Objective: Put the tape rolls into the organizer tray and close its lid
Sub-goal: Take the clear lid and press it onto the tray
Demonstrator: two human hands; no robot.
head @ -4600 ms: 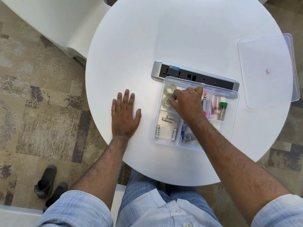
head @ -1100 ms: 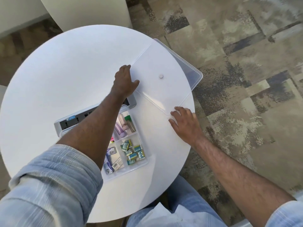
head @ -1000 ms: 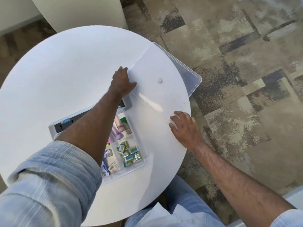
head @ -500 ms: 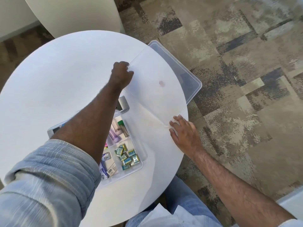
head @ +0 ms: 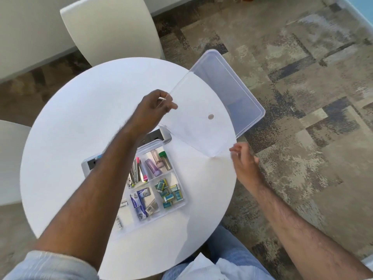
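The clear organizer tray (head: 176,175) sits on the round white table (head: 80,122), holding small stationery in its compartments. The tape rolls are hidden under my left forearm. The clear lid (head: 203,102) is lifted and tilted above the table's right side, partly past the table edge. My left hand (head: 153,110) pinches the lid's left corner. My right hand (head: 245,161) has curled fingers at the lid's near right edge and appears to grip it.
A grey power strip (head: 166,136) lies just behind the tray, mostly covered by my left arm. A white chair (head: 113,31) stands behind the table and another (head: 10,162) at the left. Patterned carpet lies to the right.
Both hands moved from the tray to the lid. Over the last second the lid rose off the table and tilted, my left hand closing on its corner and my right hand on its edge.
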